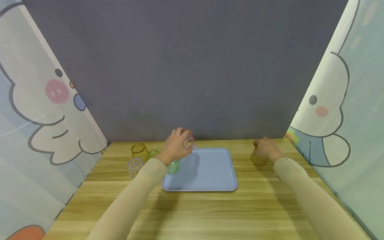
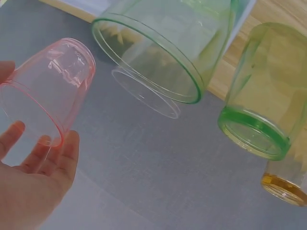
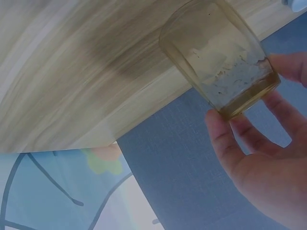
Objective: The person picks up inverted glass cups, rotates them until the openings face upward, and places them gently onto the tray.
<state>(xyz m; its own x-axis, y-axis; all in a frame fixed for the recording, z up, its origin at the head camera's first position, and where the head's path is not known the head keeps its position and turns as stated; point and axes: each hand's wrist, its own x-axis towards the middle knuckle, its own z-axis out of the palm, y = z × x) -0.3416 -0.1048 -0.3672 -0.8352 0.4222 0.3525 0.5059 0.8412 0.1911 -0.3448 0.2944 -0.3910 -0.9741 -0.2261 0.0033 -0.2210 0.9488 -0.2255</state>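
Note:
My left hand [image 1: 177, 145] holds a clear pink cup [image 2: 60, 81] above the back of the blue tray [image 1: 210, 176]. Its fingers and thumb are at the cup's wide rim, and the cup is tilted. A green cup [image 1: 173, 167] stands rim up at the tray's left side, partly hidden by the left arm; a clear rim [image 2: 163, 108] shows behind it in the left wrist view. At the right of the table, my right hand [image 1: 264, 147] grips an amber cup [image 3: 220, 55] by its thick base, mouth downward. Whether that cup touches the table, I cannot tell.
Left of the tray are another amber cup [image 1: 139, 151], a second green cup [image 1: 153, 153] and a colourless cup [image 1: 135, 165], close together base up. A dark grey panel [image 1: 192, 73] rises behind the wooden table [image 1: 204, 213]. Patterned curtains [image 1: 30, 140] hang at both sides.

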